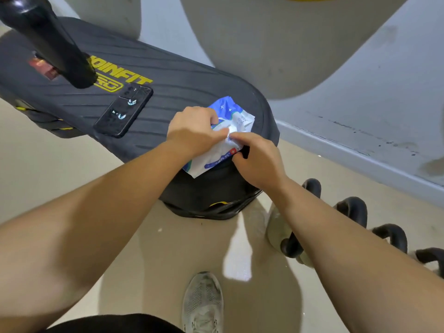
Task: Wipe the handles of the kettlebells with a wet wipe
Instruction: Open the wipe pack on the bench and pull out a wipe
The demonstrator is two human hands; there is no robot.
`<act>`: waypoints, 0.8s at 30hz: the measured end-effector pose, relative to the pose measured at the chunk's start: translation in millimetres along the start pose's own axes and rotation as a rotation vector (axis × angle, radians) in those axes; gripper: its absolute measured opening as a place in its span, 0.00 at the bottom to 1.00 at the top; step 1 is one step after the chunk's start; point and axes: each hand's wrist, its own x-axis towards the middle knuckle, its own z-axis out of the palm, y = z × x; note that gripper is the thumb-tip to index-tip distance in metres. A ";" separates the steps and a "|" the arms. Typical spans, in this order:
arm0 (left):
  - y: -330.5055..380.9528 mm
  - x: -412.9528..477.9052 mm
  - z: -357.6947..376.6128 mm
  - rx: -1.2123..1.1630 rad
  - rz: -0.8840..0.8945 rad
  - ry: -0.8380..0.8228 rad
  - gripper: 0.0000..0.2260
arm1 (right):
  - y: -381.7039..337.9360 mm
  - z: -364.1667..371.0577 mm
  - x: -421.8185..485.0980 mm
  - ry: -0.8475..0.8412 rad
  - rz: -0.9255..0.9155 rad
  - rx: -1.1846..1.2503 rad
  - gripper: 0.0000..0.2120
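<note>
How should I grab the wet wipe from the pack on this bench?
Pinch the white wipe tuft poking up at the blue and white pack's middle opening, coming from above with the fingers of the right hand. The pack lies flat on the black padded bench, so the left hand can pin it.

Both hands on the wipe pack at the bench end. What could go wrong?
1. The wipe pack sits at the bench edge; a hard tug by the right hand could drag it off unless the left hand pins it.
2. The kettlebells stand close by the shoe; turning to them risks a stubbed foot.
</note>
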 end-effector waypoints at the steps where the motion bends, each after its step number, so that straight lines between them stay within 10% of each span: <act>1: -1.3 2.1 -2.1 -0.058 -0.039 0.048 0.13 | 0.7 -0.2 0.7 0.011 0.000 -0.007 0.21; 5: -28.1 14.4 -9.4 -0.277 -0.204 0.217 0.10 | -2.5 -0.5 0.0 0.030 -0.051 -0.080 0.17; 10: -52.6 -6.3 17.5 0.153 0.120 0.439 0.07 | -9.3 -1.3 15.6 -0.056 -0.080 -0.233 0.04; 24: -59.0 -39.3 54.3 -0.097 0.142 0.297 0.30 | -52.7 4.8 43.4 -0.277 -0.030 -0.061 0.19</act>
